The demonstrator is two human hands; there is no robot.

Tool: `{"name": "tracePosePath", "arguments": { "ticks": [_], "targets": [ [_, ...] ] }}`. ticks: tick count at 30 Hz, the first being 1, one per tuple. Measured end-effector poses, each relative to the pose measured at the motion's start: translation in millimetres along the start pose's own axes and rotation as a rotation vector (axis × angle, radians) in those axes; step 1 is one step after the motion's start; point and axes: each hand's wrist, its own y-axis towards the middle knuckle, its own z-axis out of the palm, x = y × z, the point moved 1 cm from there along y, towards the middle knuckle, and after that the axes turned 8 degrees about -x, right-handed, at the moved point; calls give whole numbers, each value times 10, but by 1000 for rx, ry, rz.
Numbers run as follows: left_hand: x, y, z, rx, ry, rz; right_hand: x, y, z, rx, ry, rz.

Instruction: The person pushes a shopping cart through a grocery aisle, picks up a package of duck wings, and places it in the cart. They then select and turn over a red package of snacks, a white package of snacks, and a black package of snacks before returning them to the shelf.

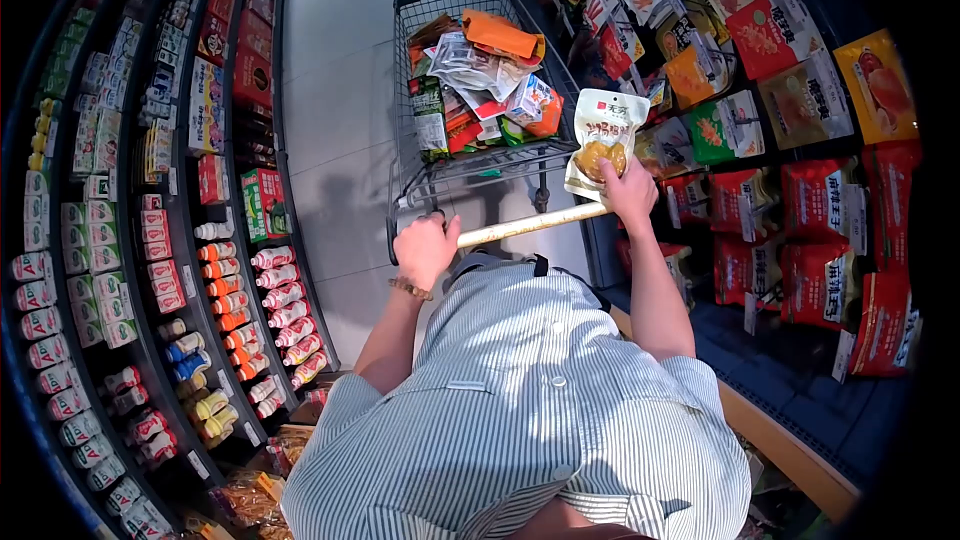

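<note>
My left hand [428, 248] is wrapped round the left end of the shopping cart's handle [530, 225], a beaded bracelet on its wrist. In my right hand [630, 190] is a white snack pouch [608, 135] with red and brown lettering and a picture of golden-brown food. It stands upright, gripped by its lower right part, close to the handle's right end. Ahead of both hands, the black wire shopping cart [410, 175] carries a heap of packaged food, with an orange packet [500, 35] on top and a green packet [430, 120] at its left side.
Shelves along the left hold rows of bottles [292, 315] and cartons [265, 205]. To the right hang many packets, among them red bags [745, 205] and a yellow bag [875, 85], close beside the cart. Pale floor tiles [340, 70] run along the cart's left side.
</note>
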Motion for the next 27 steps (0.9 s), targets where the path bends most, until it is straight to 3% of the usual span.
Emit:
{"name": "tracePosePath", "arguments": {
  "ticks": [27],
  "targets": [
    [28,239,-6,36,-51,-67,173,300,19,32,-35,102]
  ]
}}
